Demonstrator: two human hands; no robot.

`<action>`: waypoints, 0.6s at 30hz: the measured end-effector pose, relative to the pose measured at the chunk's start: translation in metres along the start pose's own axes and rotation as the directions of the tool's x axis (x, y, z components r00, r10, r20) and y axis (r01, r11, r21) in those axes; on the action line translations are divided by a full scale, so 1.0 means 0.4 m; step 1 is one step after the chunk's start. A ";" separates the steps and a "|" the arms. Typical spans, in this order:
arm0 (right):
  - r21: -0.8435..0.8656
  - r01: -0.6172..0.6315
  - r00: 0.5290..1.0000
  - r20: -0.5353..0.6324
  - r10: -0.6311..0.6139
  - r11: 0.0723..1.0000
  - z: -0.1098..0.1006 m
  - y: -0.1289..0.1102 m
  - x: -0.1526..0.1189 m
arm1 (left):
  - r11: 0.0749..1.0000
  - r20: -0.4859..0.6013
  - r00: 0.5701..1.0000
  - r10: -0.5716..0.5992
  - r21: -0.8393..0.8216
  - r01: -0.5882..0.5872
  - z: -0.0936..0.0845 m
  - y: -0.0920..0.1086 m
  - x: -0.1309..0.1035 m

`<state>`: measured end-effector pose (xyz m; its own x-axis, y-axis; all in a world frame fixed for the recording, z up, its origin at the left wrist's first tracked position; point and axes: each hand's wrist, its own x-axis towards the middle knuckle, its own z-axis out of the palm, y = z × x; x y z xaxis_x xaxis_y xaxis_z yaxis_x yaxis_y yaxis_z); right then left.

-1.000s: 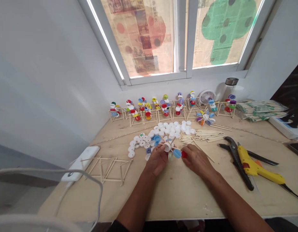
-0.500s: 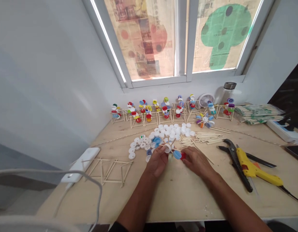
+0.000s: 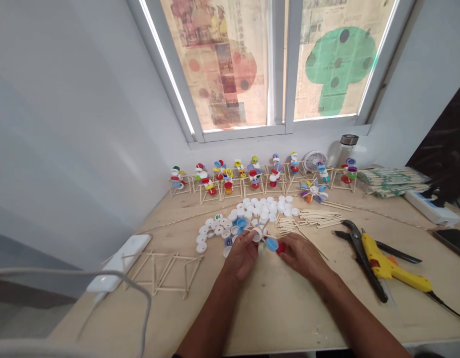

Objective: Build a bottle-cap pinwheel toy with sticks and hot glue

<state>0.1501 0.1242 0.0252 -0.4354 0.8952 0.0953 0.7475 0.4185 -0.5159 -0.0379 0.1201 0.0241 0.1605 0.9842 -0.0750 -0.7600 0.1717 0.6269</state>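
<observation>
My left hand (image 3: pixel 241 256) is closed on a small wheel of wooden sticks around a white cap (image 3: pixel 256 234), above the middle of the table. A blue cap (image 3: pixel 272 244) sits on the wheel's right side. Just right of it, my right hand (image 3: pixel 302 253) pinches a red cap (image 3: pixel 281 247) beside the blue one. Whether the red cap is joined to a stick is hidden by my fingers. White caps (image 3: pixel 265 206) and a few blue ones lie loosely piled behind my hands, with loose wooden sticks (image 3: pixel 312 219) to their right.
Stick frames with coloured cap wheels (image 3: pixel 254 183) line the back near a small fan (image 3: pixel 315 161) and a bottle (image 3: pixel 347 149). Black pliers (image 3: pixel 364 263) and a yellow glue gun (image 3: pixel 397 271) lie right. Bare stick frames (image 3: pixel 162 273) and a power strip (image 3: pixel 120 263) are left.
The view has tilted up slightly, so the table items appear a little lower and further left. Both hands keep nearly the same hold on the wheel and the red cap.
</observation>
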 end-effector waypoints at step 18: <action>0.530 0.083 0.888 -0.423 0.178 0.844 -0.131 -0.078 -0.037 | 1.000 -0.025 1.000 0.003 -0.024 -0.004 -0.004 -0.001 0.003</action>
<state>0.1596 0.1058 0.0843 -0.0413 0.9348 0.3527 0.3286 0.3461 -0.8788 -0.0383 0.1213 0.0225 0.1423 0.9855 -0.0925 -0.7756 0.1690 0.6082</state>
